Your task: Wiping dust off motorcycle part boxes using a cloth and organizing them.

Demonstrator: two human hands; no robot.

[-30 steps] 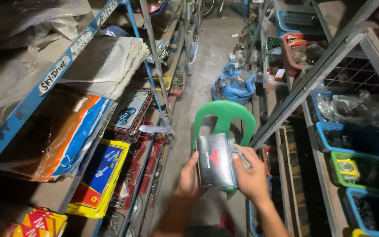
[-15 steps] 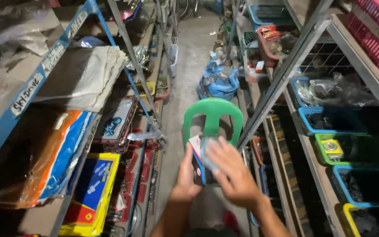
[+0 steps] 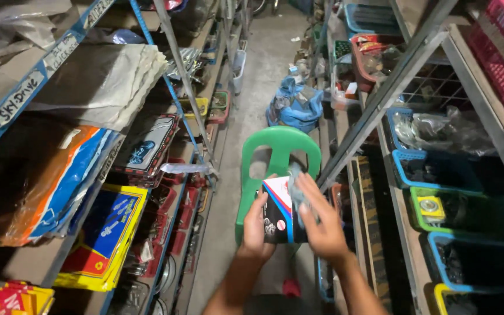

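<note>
Since the earlier frame the right hand has slid to 3 o'clock of the black box, fingers spread over its face, while the left hand grips it above the green chair; the handling looks midway and next needs a firm two-handed hold.

Hemmed in by packed shelving on the left, bin racks on the right and a green plastic chair directly ahead, with bare aisle floor open beyond a blue bundle
</note>
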